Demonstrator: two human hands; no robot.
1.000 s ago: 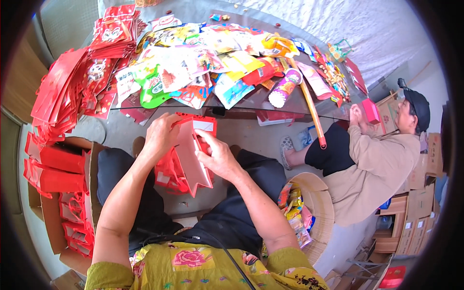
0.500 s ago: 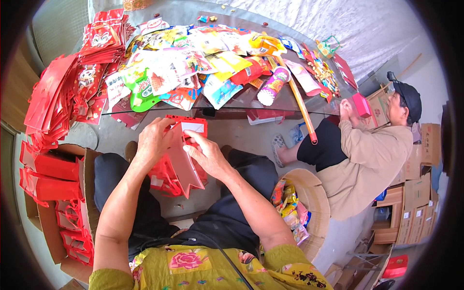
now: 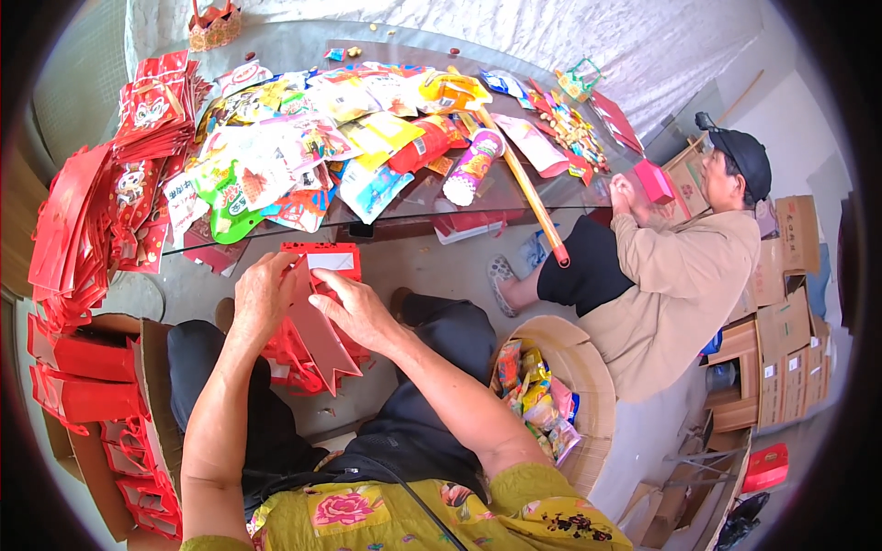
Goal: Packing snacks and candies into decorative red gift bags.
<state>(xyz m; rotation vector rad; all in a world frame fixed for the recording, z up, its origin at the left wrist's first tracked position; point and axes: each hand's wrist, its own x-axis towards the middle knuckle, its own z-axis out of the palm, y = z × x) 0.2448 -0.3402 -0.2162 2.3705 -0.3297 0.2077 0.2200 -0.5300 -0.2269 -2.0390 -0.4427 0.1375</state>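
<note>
Between my knees hangs a red paper gift bag, its pinkish folded side panel toward me and a white strip near its far edge. My left hand pinches the bag's left edge, fingertips at the top. On the opposite side, my right hand grips the bag with thumb and fingers near the upper edge. Red ribbon-like handles show below the left hand. Part of the bag is hidden behind my hands.
A glass table ahead carries snack packets, stacked flat red bags and an orange stick. A carton of red bags stands left, a round cardboard bin right. A seated person is at right.
The view has shifted, so the table and surroundings sit farther left in the picture. Both hands keep hold of the same red bag, with little change in their grip.
</note>
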